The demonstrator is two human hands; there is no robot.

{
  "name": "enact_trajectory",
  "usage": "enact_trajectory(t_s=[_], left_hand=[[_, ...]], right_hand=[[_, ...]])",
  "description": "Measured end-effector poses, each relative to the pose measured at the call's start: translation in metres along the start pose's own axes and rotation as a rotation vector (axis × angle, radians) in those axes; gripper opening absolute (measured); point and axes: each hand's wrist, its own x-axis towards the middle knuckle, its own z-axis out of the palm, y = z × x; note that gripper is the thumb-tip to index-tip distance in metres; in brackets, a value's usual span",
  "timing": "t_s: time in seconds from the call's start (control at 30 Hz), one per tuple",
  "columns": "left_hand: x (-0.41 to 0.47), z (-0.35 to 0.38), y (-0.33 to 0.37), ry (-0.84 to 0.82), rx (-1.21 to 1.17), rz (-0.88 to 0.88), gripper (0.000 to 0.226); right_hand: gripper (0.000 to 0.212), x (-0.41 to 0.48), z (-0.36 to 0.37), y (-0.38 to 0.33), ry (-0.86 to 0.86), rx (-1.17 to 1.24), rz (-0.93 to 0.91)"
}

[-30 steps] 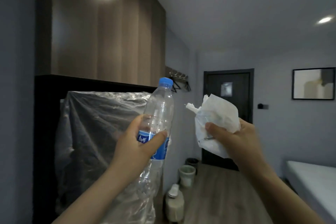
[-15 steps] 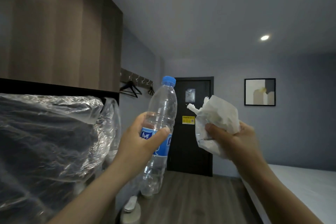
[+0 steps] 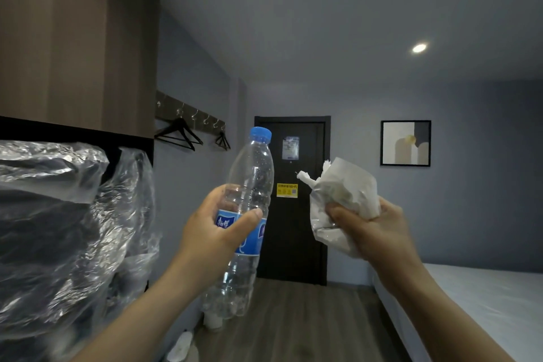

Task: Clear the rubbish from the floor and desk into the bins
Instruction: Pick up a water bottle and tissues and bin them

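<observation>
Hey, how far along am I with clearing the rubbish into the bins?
Done: two pieces are picked up. In hand: the left hand grips a clear plastic bottle with its blue cap on, and the right hand clutches a crumpled white paper wad. Left: neither is binned yet; both are held up, facing the dark door.

Your left hand grips the clear, blue-capped bottle round its label, nearly upright; at the bottle's three o'clock your right hand clutches a crumpled white paper wad; a dark door stands at twelve o'clock; plastic-wrapped bulk at nine; a bed at four.
</observation>
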Motion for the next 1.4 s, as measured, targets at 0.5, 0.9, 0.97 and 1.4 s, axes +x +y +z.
enact_trajectory(t_s=[0.5,0.9,0.97,1.4], left_hand=[[0.191,0.037,-0.194,-0.007,0.01,-0.06,0.034],[0.365,0.108,-0.337,0.065,0.1,-0.128,0.032],[0.383,0.117,-0.358,0.084,0.115,-0.148,0.031],[0.567,0.173,-0.548,0.15,0.097,-0.189,0.032]], right_hand=[[0.013,0.176,0.085,0.201,-0.032,-0.008,0.081],[0.008,0.357,0.105,0.389,-0.109,-0.02,0.154],[0.008,0.374,0.111,0.414,-0.113,0.012,0.162],[0.01,0.547,0.176,0.619,-0.142,-0.039,0.202]])
